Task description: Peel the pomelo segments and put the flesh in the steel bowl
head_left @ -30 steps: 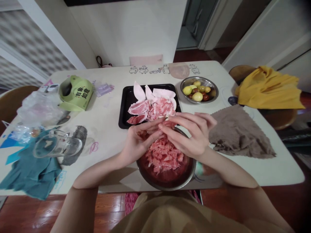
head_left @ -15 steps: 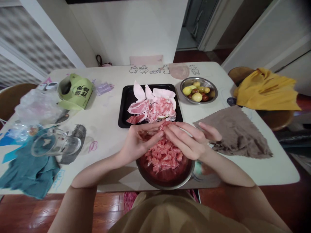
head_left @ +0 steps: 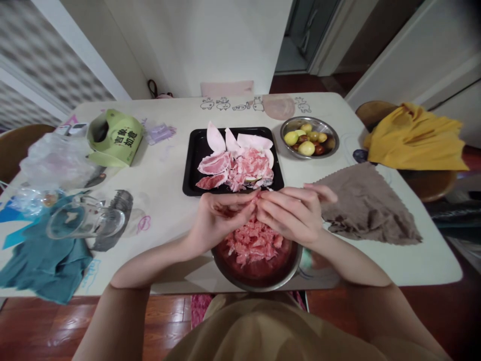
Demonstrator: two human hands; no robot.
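Both hands meet above a metal bowl (head_left: 276, 287) of loose pink-red pomelo pulp (head_left: 255, 243). My left hand (head_left: 221, 215) pinches a small piece of pomelo flesh (head_left: 258, 198) between thumb and fingers. From the other side my right hand (head_left: 291, 213) presses its bent fingertips on the same piece; its little finger sticks out. Just beyond the hands lies a black tray (head_left: 193, 173) with white rind wedges (head_left: 255, 141) and pink membrane scraps (head_left: 251, 165). My hands cover the bowl's far rim, and the piece is mostly hidden by my fingers.
A metal bowl of jujubes (head_left: 306, 148) stands at the back right, near a brown cloth (head_left: 372, 205). On the left are a green paper box (head_left: 116, 138), a clear plastic bag (head_left: 56, 163), a lying glass pitcher (head_left: 88, 220) and a teal cloth (head_left: 45, 265). A yellow cloth (head_left: 417, 140) hangs over a chair.
My fingertips have drawn slightly closer around the piece, and my right hand's fingers have shifted a little. The view has moved slightly; the bowls and tray stay in place.
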